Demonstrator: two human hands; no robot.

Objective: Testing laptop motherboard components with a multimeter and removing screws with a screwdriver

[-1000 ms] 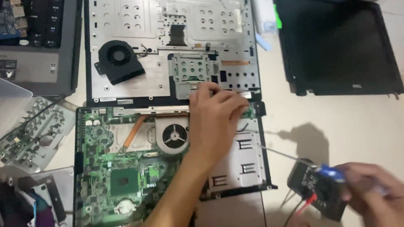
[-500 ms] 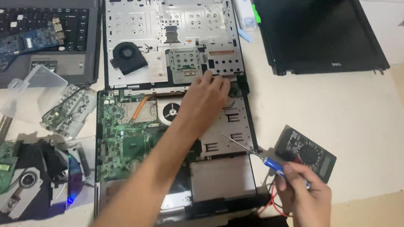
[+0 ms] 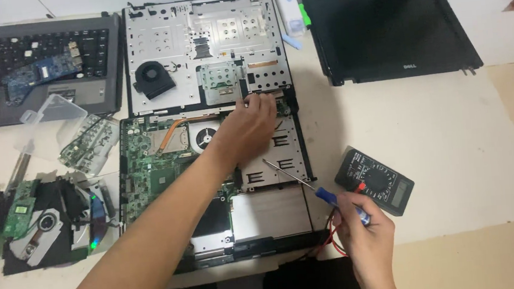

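A: Since half a second ago the view has pulled back a little, and the right hand (image 3: pixel 366 230) has drawn the screwdriver (image 3: pixel 309 186) slightly away from the opened laptop base (image 3: pixel 211 185); the left hand (image 3: pixel 249 127) has stayed at the base's far right corner.

B: What do the hands hold?

A: The right hand's grip is closed around the screwdriver's blue handle, shaft angled up-left over the bare metal plate. The left fingers are curled and pinched onto something small by the hinge edge; what it is cannot be told.

B: How should the person work that spot?

A: Likely by keeping the left fingers steady on the part and bringing the tip in low across the plate, clear of the green circuit board (image 3: pixel 155 165) and the fan (image 3: pixel 204 136).

B: And the room around?

A: The multimeter (image 3: pixel 375 181) lies just beside the right hand, its red lead (image 3: pixel 337 236) trailing off the worktop's near edge, so it could snag. Right of it the worktop (image 3: pixel 452 141) lies open. The left side is crowded: a dismantled disc drive (image 3: pixel 43 222), a clear plastic lid (image 3: pixel 53 121) and loose boards. The screen panel (image 3: pixel 388 27) fills the far right corner.
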